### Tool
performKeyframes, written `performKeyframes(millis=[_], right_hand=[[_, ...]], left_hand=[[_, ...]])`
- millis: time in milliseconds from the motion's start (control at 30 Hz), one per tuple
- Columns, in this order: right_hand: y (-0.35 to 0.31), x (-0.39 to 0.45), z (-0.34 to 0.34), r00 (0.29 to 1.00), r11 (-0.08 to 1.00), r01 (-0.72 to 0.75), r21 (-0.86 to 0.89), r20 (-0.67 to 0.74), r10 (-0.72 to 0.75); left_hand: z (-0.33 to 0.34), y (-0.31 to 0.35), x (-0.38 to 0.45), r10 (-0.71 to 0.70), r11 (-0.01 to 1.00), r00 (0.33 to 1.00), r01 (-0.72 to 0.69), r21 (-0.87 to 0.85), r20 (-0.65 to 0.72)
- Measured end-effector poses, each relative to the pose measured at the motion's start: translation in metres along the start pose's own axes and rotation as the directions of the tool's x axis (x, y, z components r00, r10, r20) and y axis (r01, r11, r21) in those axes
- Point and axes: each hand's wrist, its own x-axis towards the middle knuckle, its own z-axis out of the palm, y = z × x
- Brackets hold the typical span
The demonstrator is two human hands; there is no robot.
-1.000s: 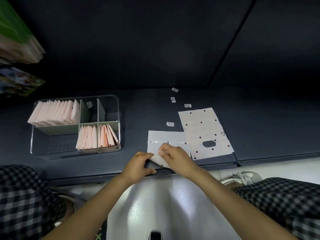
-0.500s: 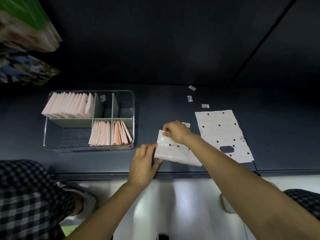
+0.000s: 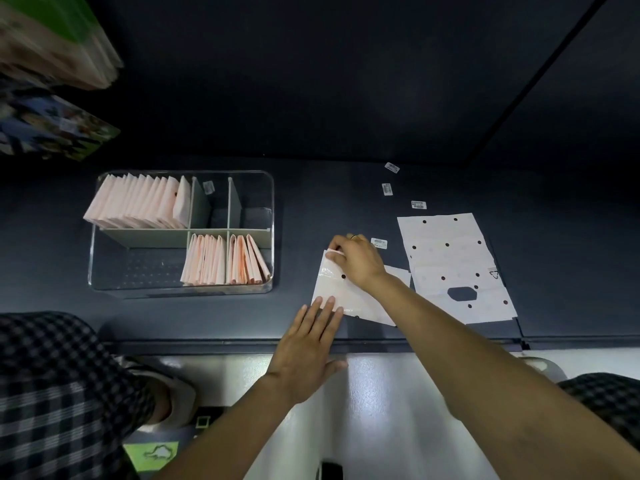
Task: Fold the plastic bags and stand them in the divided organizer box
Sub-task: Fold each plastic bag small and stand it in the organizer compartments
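Pinching folded bag (image 3: pixel 349 296), right hand (image 3: pixel 360 261); left hand (image 3: pixel 308 344) flat; sticker (image 3: pixel 379 243) print perhaps barcode, unreadable.

The right hand (image 3: pixel 358 259) covers the far part of the folded bag (image 3: pixel 341 294), and blurred packages (image 3: pixel 59 39) run off the edge far left of both hands.

So on my surface (image 3: pixel 346 188) the organizer box (image 3: pixel 270 233) sits left, folded bags (image 3: pixel 135 202) standing in three compartments. Right of it lies the half-folded bag (image 3: pixel 341 294), then a flat bag (image 3: pixel 453 265) further right.
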Motion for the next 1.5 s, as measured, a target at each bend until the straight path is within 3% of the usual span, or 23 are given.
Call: performKeyframes(millis=[133, 200, 333, 433, 667, 867, 1100, 1167, 1267, 1367, 1433, 1500], right_hand=[[-0.001, -0.024, -0.001, 0.972, 0.988, 0.069, 0.138, -0.231, -0.036], [0.001, -0.051, 0.004, 0.947, 0.985, 0.155, 0.076, -0.297, -0.126], [0.011, -0.118, 0.030, 0.895, 0.910, 0.342, -0.236, -0.214, -0.392], [0.026, -0.140, 0.037, 0.922, 0.863, 0.329, -0.384, -0.067, -0.381], [0.073, -0.157, 0.013, 0.938, 0.853, 0.275, -0.445, -0.071, -0.339], [0.075, -0.149, 0.003, 0.885, 0.882, 0.311, -0.355, -0.231, -0.405], [0.079, -0.130, 0.002, 0.857, 0.776, 0.350, -0.525, -0.154, -0.491], [0.077, -0.127, 0.000, 0.879, 0.755, 0.338, -0.562, -0.100, -0.467], [0.070, -0.123, -0.005, 0.923, 0.848, 0.263, -0.460, -0.137, -0.360], [0.074, -0.120, -0.014, 0.978, 0.975, 0.203, -0.089, -0.028, -0.206], [0.077, -0.119, -0.021, 0.986, 0.980, 0.138, 0.143, 0.071, -0.149], [0.078, -0.118, -0.028, 0.982, 0.960, 0.084, 0.266, 0.142, -0.125]], left_hand=[[0.005, 0.000, 0.001, -0.034, 0.999, 0.999, 0.033, 0.039, 0.026], [0.007, 0.001, 0.002, -0.053, 0.998, 0.998, 0.052, 0.046, 0.030], [0.008, 0.004, 0.004, -0.078, 0.996, 0.996, 0.076, 0.044, 0.036], [0.005, 0.005, 0.004, -0.086, 0.995, 0.996, 0.084, 0.045, 0.029], [-0.005, -0.019, -0.002, -0.059, 0.996, 0.997, 0.063, 0.063, -0.057], [-0.014, -0.032, 0.009, -0.109, 0.978, 0.987, 0.086, -0.188, -0.116], [-0.027, -0.040, 0.029, -0.059, 0.974, 0.989, 0.028, -0.225, -0.135], [-0.030, -0.038, 0.035, -0.059, 0.977, 0.987, 0.027, -0.210, -0.148], [-0.033, -0.037, 0.040, -0.086, 0.972, 0.985, 0.051, -0.231, -0.147], [-0.034, -0.038, 0.042, -0.097, 0.949, 0.982, 0.041, -0.312, -0.164], [-0.036, -0.039, 0.042, -0.100, 0.917, 0.981, 0.026, -0.399, -0.167], [-0.041, -0.038, 0.043, -0.151, 0.863, 0.973, 0.045, -0.503, -0.172]])
